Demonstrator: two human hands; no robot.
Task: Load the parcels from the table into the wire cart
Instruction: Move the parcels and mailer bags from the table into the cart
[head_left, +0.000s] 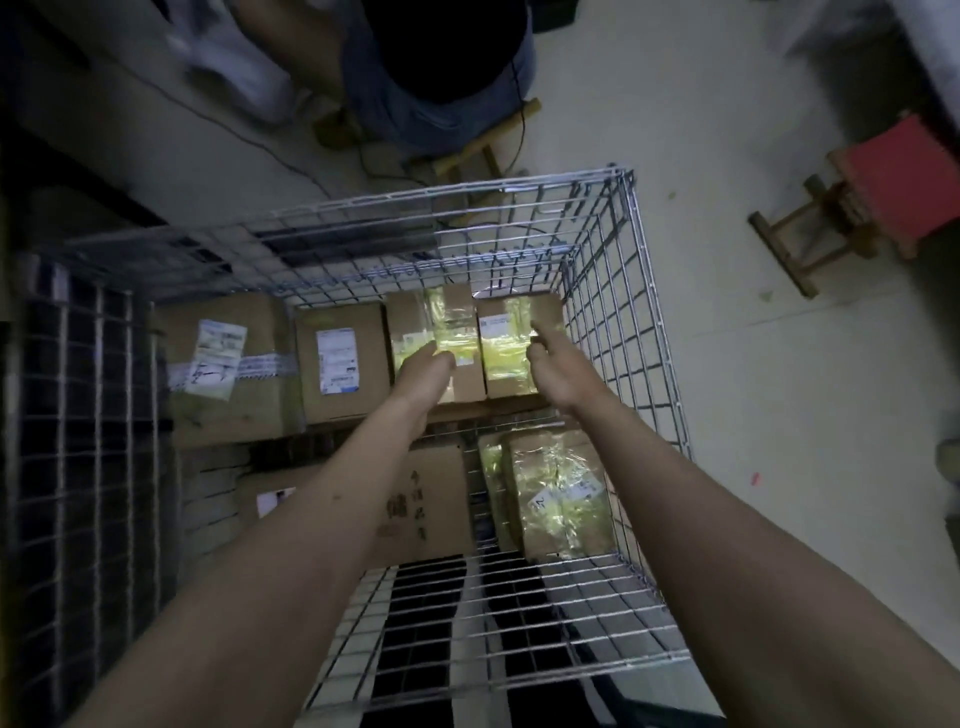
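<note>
wire carts: we count one (613, 291)
parcels in the cart: we see six; four in the far row (228, 364) (345, 358) (441, 322) (511, 338), two nearer (436, 499) (561, 493)
hands: two, left (423, 371), right (553, 364)
wooden stools on the floor: we count two (878, 192) (483, 150)

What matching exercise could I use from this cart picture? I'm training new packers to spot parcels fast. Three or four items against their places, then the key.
Things:
1. left hand
2. right hand
3. large box with taped label
4. red stool

Places:
A. on the floor outside the wire cart
B. far left of the back row in the cart
C. over the tape-wrapped box in the cart's far right corner
D. over the tape-wrapped box second from the right

Pairs: 1-D, 2-C, 3-B, 4-A
</note>
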